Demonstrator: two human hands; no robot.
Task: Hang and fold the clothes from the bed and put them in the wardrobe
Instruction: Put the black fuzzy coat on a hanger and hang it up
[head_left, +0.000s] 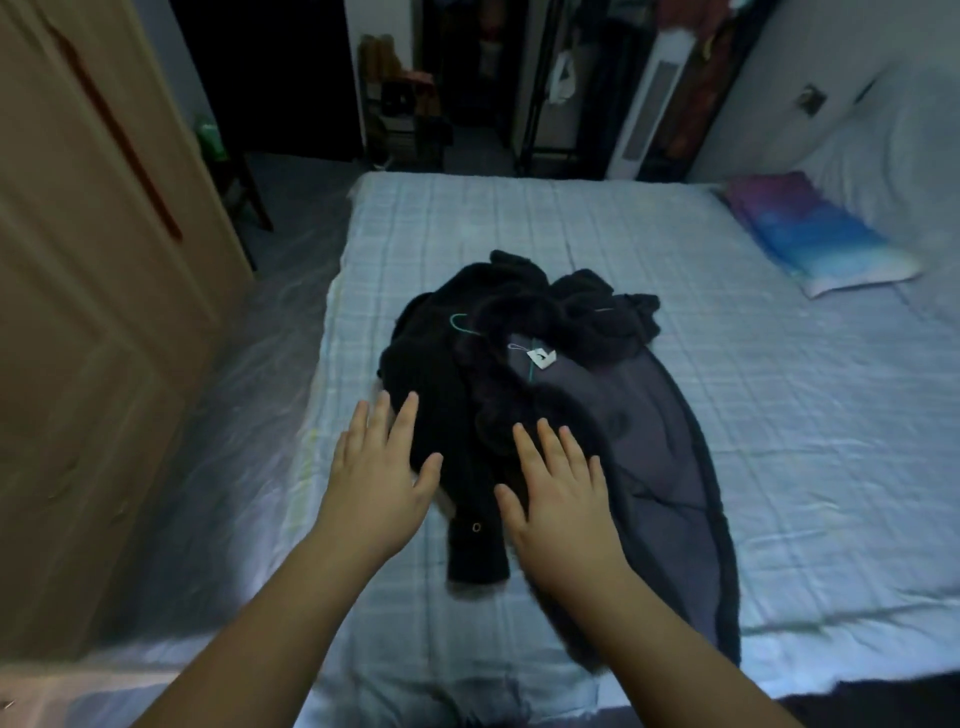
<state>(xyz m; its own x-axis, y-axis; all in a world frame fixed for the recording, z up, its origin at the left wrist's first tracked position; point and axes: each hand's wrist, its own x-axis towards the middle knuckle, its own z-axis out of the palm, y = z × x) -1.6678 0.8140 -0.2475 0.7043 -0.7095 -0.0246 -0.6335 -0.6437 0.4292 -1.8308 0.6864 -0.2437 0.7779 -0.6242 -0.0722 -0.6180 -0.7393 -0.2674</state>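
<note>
A black fleecy jacket (441, 374) lies crumpled on the pale checked bed sheet (753, 415), its grey lining (649, 441) turned up on the right side. A white tag (541, 358) sits near the collar, and a thin green hanger hook (460, 322) pokes out of the fabric. My left hand (382, 478) is spread flat, fingers apart, at the jacket's left edge. My right hand (558, 501) is spread flat over the jacket's middle, beside a sleeve cuff with a snap (475, 527). Neither hand grips anything.
A wooden wardrobe door (93, 312) stands at the left, close to the bed's edge. A blue and pink pillow (815, 234) lies at the bed's right side. Beyond the bed are a dark doorway, a shelf unit (400, 114) and a white tower appliance (649, 104).
</note>
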